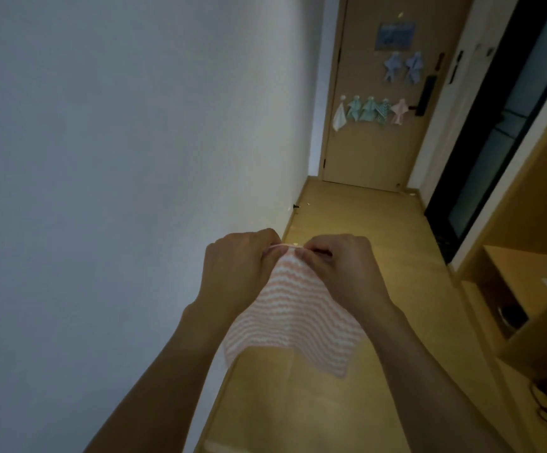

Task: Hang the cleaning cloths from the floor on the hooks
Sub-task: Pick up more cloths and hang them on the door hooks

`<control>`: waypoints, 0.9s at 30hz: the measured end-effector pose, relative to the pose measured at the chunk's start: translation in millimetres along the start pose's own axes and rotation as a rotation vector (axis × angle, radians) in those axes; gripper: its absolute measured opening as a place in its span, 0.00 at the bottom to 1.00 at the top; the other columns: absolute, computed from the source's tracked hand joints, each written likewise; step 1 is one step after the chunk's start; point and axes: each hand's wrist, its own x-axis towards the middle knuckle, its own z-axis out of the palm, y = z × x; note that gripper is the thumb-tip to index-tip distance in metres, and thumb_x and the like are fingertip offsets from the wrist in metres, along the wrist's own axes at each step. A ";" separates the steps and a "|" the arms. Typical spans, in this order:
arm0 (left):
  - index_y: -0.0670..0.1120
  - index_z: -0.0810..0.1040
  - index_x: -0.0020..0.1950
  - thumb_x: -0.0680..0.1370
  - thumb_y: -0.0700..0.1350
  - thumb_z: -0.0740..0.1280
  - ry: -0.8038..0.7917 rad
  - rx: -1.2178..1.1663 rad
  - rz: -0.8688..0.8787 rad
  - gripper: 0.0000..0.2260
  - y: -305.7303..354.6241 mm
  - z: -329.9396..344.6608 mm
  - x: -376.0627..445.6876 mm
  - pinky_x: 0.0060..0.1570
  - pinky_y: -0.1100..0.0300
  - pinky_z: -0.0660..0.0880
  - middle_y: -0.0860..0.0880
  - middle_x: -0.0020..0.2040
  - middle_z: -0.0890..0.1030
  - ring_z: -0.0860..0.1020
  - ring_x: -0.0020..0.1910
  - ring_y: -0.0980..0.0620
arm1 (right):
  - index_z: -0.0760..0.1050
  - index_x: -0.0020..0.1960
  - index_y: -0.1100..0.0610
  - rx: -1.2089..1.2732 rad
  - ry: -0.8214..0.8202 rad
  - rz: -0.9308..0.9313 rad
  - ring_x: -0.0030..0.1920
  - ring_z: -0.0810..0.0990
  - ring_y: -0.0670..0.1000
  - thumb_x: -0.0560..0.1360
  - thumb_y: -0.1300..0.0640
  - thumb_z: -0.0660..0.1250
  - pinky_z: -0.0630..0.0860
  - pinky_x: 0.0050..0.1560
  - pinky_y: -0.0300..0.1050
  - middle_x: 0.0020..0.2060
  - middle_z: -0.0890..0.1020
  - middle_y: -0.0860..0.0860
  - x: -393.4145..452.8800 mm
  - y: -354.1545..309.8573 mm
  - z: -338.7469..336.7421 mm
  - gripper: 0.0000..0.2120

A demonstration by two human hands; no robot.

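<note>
Both hands are raised in the lower middle of the frame, close together, each pinching the top edge of a pink-and-white striped cloth. The left hand grips the upper left of that edge with curled fingers, and the right hand grips the upper right of it the same way; a thin pink loop at the cloth's top runs between the two sets of fingertips. The cloth hangs down from the hands, spread between the forearms, above the wooden floor.

At the upper right of the frame stands a wooden door. On it hang other cloths: two blue ones high up and, lower, a row of white, green and pink ones. A pale wall fills the left side.
</note>
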 end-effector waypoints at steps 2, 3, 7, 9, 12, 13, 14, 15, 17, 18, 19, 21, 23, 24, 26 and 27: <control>0.52 0.81 0.46 0.76 0.61 0.49 -0.003 -0.042 0.017 0.24 -2.4 14.6 14.5 0.36 0.55 0.74 0.53 0.35 0.81 0.78 0.35 0.51 | 0.84 0.46 0.49 -0.016 0.003 0.026 0.41 0.79 0.43 0.77 0.50 0.66 0.75 0.45 0.43 0.39 0.84 0.43 11.9 11.3 3.6 0.08; 0.51 0.81 0.45 0.76 0.61 0.49 -0.003 -0.061 0.025 0.23 -3.5 22.1 21.9 0.36 0.55 0.74 0.53 0.36 0.81 0.78 0.35 0.51 | 0.84 0.46 0.49 -0.027 0.006 0.033 0.41 0.79 0.44 0.77 0.50 0.66 0.75 0.45 0.44 0.39 0.84 0.43 18.6 17.4 4.8 0.08; 0.50 0.81 0.45 0.78 0.58 0.54 -0.004 -0.127 0.052 0.19 -7.3 56.2 60.3 0.38 0.52 0.75 0.53 0.38 0.80 0.77 0.37 0.52 | 0.84 0.44 0.50 -0.050 0.044 0.039 0.39 0.79 0.45 0.77 0.50 0.66 0.76 0.44 0.47 0.37 0.84 0.44 48.9 48.9 7.3 0.09; 0.48 0.81 0.46 0.78 0.54 0.58 -0.012 -0.153 0.067 0.15 -6.4 75.8 83.4 0.41 0.50 0.75 0.51 0.40 0.80 0.77 0.38 0.51 | 0.83 0.43 0.50 -0.038 0.065 0.036 0.38 0.79 0.45 0.77 0.51 0.66 0.76 0.43 0.47 0.36 0.83 0.44 65.8 69.1 6.8 0.09; 0.48 0.81 0.45 0.79 0.54 0.58 -0.021 -0.164 0.085 0.15 -2.0 103.8 118.0 0.40 0.50 0.76 0.51 0.40 0.78 0.76 0.38 0.53 | 0.83 0.42 0.50 -0.024 0.078 0.045 0.37 0.78 0.44 0.77 0.51 0.67 0.75 0.42 0.47 0.35 0.83 0.44 94.8 101.6 3.2 0.08; 0.48 0.81 0.45 0.79 0.54 0.58 -0.027 -0.163 0.093 0.15 -0.9 112.6 130.6 0.40 0.50 0.75 0.52 0.40 0.78 0.76 0.38 0.54 | 0.83 0.42 0.50 -0.021 0.080 0.048 0.37 0.78 0.44 0.76 0.51 0.67 0.75 0.42 0.46 0.35 0.83 0.44 105.7 112.8 1.4 0.08; 0.48 0.81 0.46 0.79 0.55 0.57 -0.031 -0.162 0.101 0.16 0.3 121.4 143.9 0.39 0.51 0.75 0.52 0.40 0.78 0.75 0.37 0.54 | 0.83 0.41 0.50 -0.016 0.079 0.051 0.37 0.78 0.44 0.76 0.51 0.67 0.75 0.42 0.46 0.34 0.83 0.44 116.5 124.3 -1.0 0.08; 0.49 0.81 0.46 0.79 0.56 0.56 -0.035 -0.157 0.107 0.17 1.5 129.7 157.0 0.39 0.51 0.75 0.53 0.40 0.77 0.75 0.37 0.55 | 0.83 0.41 0.50 -0.014 0.076 0.054 0.37 0.78 0.44 0.76 0.51 0.68 0.75 0.42 0.46 0.34 0.83 0.44 127.0 135.5 -4.0 0.08; 0.50 0.81 0.46 0.78 0.57 0.54 -0.038 -0.144 0.112 0.19 5.1 146.0 184.6 0.37 0.53 0.75 0.54 0.40 0.77 0.74 0.37 0.56 | 0.83 0.41 0.50 -0.023 0.068 0.053 0.37 0.78 0.44 0.76 0.51 0.67 0.74 0.42 0.46 0.34 0.83 0.43 148.3 157.9 -11.0 0.08; 0.50 0.81 0.46 0.78 0.57 0.55 -0.034 -0.137 0.117 0.18 7.9 154.9 198.9 0.37 0.54 0.74 0.55 0.40 0.77 0.74 0.37 0.56 | 0.83 0.41 0.50 -0.031 0.064 0.053 0.37 0.78 0.43 0.77 0.51 0.67 0.75 0.43 0.45 0.35 0.83 0.43 158.8 169.6 -14.9 0.08; 0.50 0.82 0.46 0.78 0.56 0.56 -0.028 -0.133 0.123 0.17 10.7 163.9 212.7 0.36 0.56 0.74 0.55 0.40 0.77 0.74 0.37 0.57 | 0.83 0.42 0.49 -0.038 0.058 0.055 0.37 0.78 0.43 0.77 0.50 0.67 0.75 0.43 0.45 0.35 0.83 0.43 168.9 181.1 -18.8 0.08; 0.50 0.82 0.46 0.79 0.54 0.59 -0.014 -0.136 0.132 0.14 17.0 181.4 236.7 0.35 0.58 0.73 0.56 0.40 0.77 0.73 0.37 0.57 | 0.83 0.43 0.49 -0.054 0.051 0.060 0.38 0.78 0.43 0.77 0.49 0.66 0.75 0.43 0.45 0.36 0.83 0.43 187.1 202.4 -26.5 0.08; 0.50 0.82 0.46 0.79 0.53 0.61 -0.001 -0.141 0.144 0.12 21.9 199.0 258.2 0.34 0.58 0.73 0.56 0.40 0.77 0.73 0.36 0.57 | 0.83 0.43 0.49 -0.066 0.055 0.066 0.39 0.78 0.43 0.77 0.49 0.66 0.75 0.43 0.46 0.36 0.83 0.43 204.2 222.6 -32.2 0.09; 0.50 0.82 0.45 0.80 0.52 0.63 0.002 -0.147 0.148 0.10 23.8 207.2 267.9 0.34 0.58 0.73 0.56 0.40 0.77 0.73 0.36 0.57 | 0.83 0.43 0.49 -0.071 0.059 0.071 0.39 0.79 0.44 0.77 0.49 0.66 0.75 0.43 0.47 0.36 0.83 0.43 211.8 231.5 -34.4 0.09; 0.50 0.81 0.45 0.80 0.51 0.64 0.005 -0.158 0.151 0.09 25.7 223.0 286.3 0.34 0.58 0.73 0.56 0.40 0.77 0.73 0.36 0.57 | 0.83 0.43 0.49 -0.075 0.068 0.081 0.38 0.78 0.43 0.77 0.49 0.66 0.76 0.42 0.47 0.36 0.83 0.43 226.1 247.6 -36.9 0.09; 0.49 0.81 0.45 0.80 0.51 0.65 0.007 -0.162 0.153 0.08 26.2 230.4 295.5 0.35 0.58 0.74 0.56 0.40 0.76 0.72 0.36 0.57 | 0.83 0.43 0.49 -0.077 0.072 0.087 0.38 0.78 0.43 0.77 0.48 0.66 0.76 0.42 0.47 0.35 0.83 0.43 233.1 255.2 -37.6 0.09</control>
